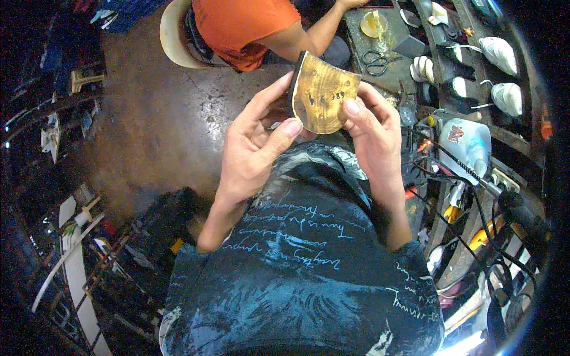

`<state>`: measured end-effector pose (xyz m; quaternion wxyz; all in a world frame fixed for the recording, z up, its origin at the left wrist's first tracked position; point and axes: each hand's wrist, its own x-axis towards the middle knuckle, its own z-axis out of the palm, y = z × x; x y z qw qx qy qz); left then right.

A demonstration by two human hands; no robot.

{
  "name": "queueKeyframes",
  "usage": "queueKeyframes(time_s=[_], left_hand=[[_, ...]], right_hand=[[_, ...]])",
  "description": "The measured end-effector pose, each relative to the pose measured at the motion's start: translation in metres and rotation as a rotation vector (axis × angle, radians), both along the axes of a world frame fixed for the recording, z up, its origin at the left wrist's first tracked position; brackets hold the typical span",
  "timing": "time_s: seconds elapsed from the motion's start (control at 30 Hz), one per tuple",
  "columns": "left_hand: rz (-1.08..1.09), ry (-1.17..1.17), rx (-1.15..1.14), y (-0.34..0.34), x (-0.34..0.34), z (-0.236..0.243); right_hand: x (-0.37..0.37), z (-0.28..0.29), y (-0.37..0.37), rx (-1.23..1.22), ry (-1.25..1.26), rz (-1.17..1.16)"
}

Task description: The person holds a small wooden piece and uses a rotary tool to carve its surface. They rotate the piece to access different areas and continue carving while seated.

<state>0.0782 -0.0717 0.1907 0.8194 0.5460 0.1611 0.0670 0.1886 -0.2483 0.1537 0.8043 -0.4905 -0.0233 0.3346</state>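
Note:
A shoe heel block (320,98) is held up in front of my chest between both hands. Its yellow-brown face, with handwritten marks, is turned toward me. One edge is dark and curved, and the opposite end is rounded. My left hand (252,139) grips the left side, thumb at the lower left corner and fingers behind. On the right side, my right hand (380,133) presses its thumb on the face, with its other fingers partly hidden behind the block.
Beyond my hands sits a person in an orange shirt (243,26). Scissors (377,62) and a cup of yellow liquid (373,24) lie on a bench to the far right. White shoes (507,98) fill a rack there. Black cables (469,184) hang at my right, near a translucent container (463,142).

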Motion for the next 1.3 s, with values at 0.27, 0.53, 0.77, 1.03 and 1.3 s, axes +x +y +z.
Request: queueKeyframes(time_s=[0.27,0.53,0.77,1.03,1.3], left_hand=[[0.044,0.011,0.119,-0.004,0.006,-0.005],[0.088,-0.017,0.140,-0.001,0.004,-0.010],[0.080,-0.047,0.075,-0.003,0.005,-0.006],[0.063,0.139,0.258,0.001,0.003,0.001],[0.031,0.079,0.140,0.005,0.004,-0.018]], right_hand=[[-0.003,0.014,-0.006,-0.063,-0.194,-0.034],[-0.003,0.017,-0.009,-0.044,-0.330,0.021],[-0.005,0.017,-0.010,-0.042,-0.367,0.055],[-0.008,0.019,-0.004,-0.193,-0.325,0.078],[-0.004,0.015,-0.001,-0.341,-0.237,0.182]])
